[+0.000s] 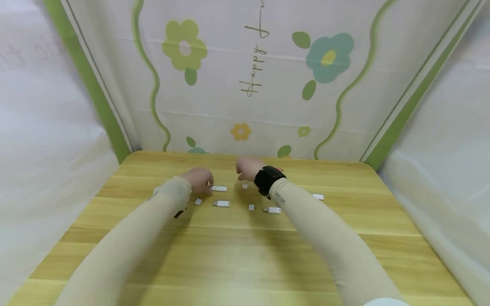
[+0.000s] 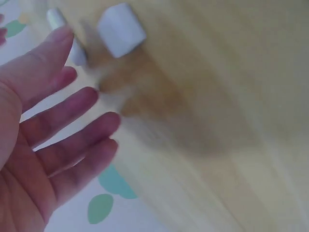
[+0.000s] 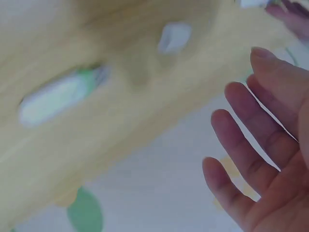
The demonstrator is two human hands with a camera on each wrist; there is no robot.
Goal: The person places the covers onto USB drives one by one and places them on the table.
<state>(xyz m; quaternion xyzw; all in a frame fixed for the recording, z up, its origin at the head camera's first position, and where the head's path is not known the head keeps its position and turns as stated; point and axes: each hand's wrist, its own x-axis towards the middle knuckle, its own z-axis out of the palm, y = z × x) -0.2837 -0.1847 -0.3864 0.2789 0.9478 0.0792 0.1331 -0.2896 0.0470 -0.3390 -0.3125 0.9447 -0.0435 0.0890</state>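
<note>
My left hand (image 1: 199,180) is at the left end of a white USB stick (image 1: 219,188). In the left wrist view its fingers are spread and relaxed, and the thumb overlaps part of the stick (image 2: 78,54); I cannot tell whether they touch. A white cap (image 2: 121,30) lies beside it. My right hand (image 1: 249,168) hovers above a small white cap (image 1: 245,186), its fingers loosely bent and holding nothing. In the right wrist view, that hand's fingers are apart from a cap (image 3: 175,37) and an uncapped USB stick (image 3: 58,99), both blurred.
Nearer on the wooden table (image 1: 229,255) lie two uncapped USB sticks, a left one (image 1: 222,204) and a right one (image 1: 272,210), and a square cap (image 1: 251,207). Another white stick (image 1: 318,196) lies right of the right forearm. A flowered curtain (image 1: 214,97) closes the back.
</note>
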